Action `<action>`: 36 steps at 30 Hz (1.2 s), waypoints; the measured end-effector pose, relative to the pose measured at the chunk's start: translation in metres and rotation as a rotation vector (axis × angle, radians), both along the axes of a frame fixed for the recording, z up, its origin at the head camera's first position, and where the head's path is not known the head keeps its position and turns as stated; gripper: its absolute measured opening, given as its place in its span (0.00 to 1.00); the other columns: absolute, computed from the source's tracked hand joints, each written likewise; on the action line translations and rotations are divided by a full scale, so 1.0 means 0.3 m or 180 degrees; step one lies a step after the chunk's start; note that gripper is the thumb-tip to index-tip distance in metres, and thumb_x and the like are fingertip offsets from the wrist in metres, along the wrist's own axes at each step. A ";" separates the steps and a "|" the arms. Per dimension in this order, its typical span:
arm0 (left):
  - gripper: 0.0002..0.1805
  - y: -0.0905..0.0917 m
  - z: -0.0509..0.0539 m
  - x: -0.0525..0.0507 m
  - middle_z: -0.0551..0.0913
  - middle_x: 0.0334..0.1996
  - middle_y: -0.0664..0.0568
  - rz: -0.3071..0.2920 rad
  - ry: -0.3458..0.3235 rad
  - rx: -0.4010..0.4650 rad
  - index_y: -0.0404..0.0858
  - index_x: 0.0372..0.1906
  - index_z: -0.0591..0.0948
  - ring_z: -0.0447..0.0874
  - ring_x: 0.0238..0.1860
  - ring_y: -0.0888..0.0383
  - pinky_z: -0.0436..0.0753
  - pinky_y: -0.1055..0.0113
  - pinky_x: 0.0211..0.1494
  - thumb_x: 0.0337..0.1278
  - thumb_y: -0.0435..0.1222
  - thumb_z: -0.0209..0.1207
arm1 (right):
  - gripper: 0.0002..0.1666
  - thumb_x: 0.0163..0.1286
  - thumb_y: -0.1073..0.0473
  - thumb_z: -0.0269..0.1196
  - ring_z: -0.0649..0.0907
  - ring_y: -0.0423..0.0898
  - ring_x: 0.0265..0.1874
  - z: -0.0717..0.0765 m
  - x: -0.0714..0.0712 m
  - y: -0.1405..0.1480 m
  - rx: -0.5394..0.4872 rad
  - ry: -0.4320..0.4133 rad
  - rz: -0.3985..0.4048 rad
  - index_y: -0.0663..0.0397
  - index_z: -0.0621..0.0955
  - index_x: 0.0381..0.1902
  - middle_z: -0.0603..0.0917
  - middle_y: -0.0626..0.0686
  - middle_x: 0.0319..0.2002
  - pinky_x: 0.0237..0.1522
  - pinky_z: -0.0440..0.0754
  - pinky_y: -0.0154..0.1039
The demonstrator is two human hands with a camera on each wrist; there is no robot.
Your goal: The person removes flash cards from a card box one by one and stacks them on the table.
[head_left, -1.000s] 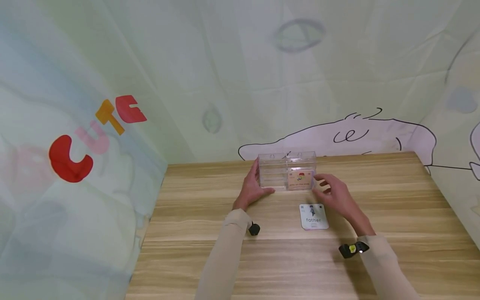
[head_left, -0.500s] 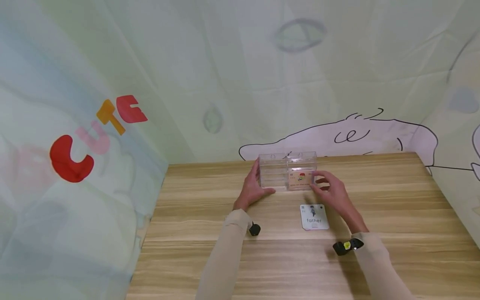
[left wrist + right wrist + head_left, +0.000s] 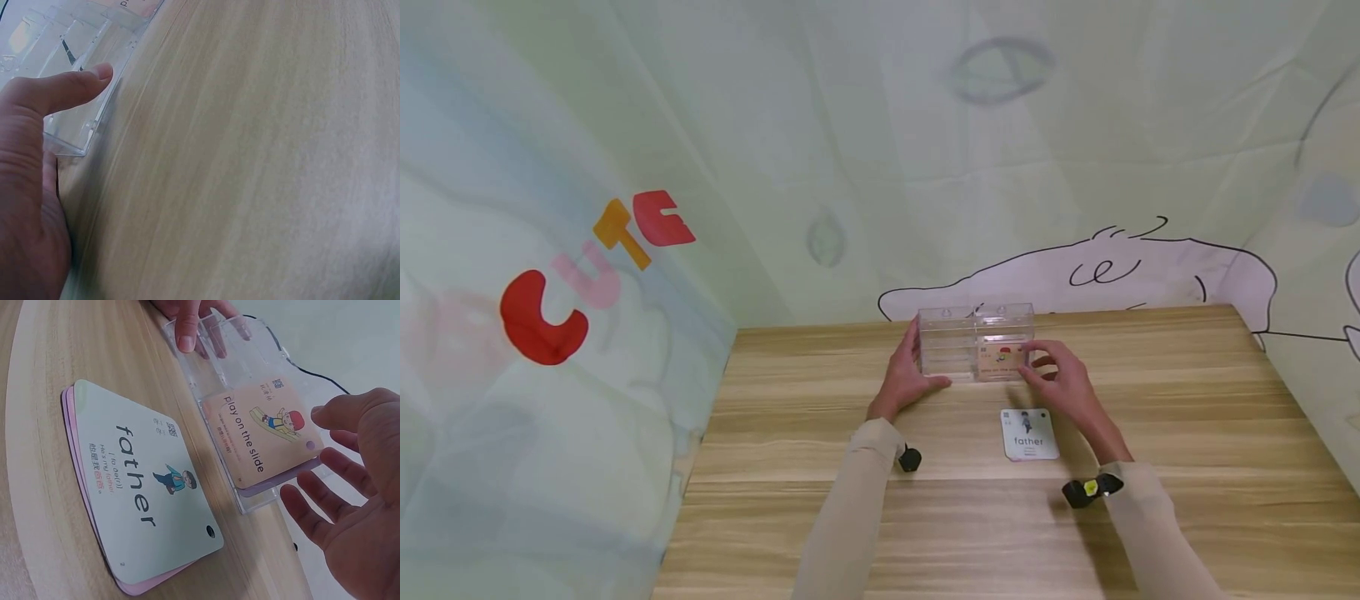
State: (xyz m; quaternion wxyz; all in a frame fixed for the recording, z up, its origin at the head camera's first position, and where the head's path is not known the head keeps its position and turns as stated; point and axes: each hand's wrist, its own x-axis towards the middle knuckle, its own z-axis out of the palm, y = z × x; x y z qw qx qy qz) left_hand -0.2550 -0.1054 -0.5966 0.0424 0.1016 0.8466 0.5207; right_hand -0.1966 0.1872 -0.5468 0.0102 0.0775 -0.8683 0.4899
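Observation:
A clear plastic box (image 3: 947,354) with two compartments stands near the table's back edge. My left hand (image 3: 904,377) grips its left end, the thumb on the front lower edge, as the left wrist view also shows. In the right compartment sits a stack of flashcards (image 3: 262,434); the top one reads "play on the slide". My right hand (image 3: 1066,379) is at the right end of that stack, fingertips by the card edge and fingers loosely bent; contact is hard to tell. In front of the box lies a second flashcard stack (image 3: 140,487), topped by a "father" card.
The wood-grain table (image 3: 970,533) reaches toward me, its back edge against a printed curtain (image 3: 850,167). Another curtain on the left bears the letters "CUTE" (image 3: 546,325). Both wrists carry black straps with small cameras (image 3: 1078,493).
My right hand has moved slightly left, bringing its fingertips to the right edge of the cards in the box. My left hand, the box and the "father" stack look unmoved.

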 end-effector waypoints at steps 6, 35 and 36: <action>0.75 0.002 0.001 -0.002 0.54 0.83 0.53 -0.0005 -0.0017 0.0005 0.52 0.85 0.42 0.58 0.79 0.55 0.61 0.66 0.79 0.39 0.36 0.84 | 0.24 0.74 0.63 0.66 0.80 0.62 0.55 -0.013 -0.002 -0.001 -0.0053 0.0159 0.0015 0.60 0.77 0.65 0.76 0.63 0.63 0.53 0.85 0.60; 0.75 0.004 0.008 0.003 0.54 0.83 0.53 0.0015 -0.0022 0.0022 0.53 0.86 0.42 0.58 0.79 0.54 0.61 0.65 0.79 0.38 0.36 0.84 | 0.13 0.70 0.71 0.67 0.79 0.61 0.55 -0.070 -0.022 -0.040 -0.0299 0.0554 0.0060 0.67 0.85 0.51 0.78 0.64 0.56 0.58 0.83 0.62; 0.75 0.004 0.007 0.003 0.54 0.83 0.53 0.0014 -0.0024 0.0032 0.53 0.86 0.42 0.59 0.79 0.54 0.61 0.65 0.79 0.38 0.36 0.84 | 0.13 0.70 0.72 0.67 0.79 0.61 0.55 -0.072 -0.023 -0.041 -0.0291 0.0554 0.0072 0.67 0.85 0.51 0.78 0.64 0.56 0.59 0.83 0.62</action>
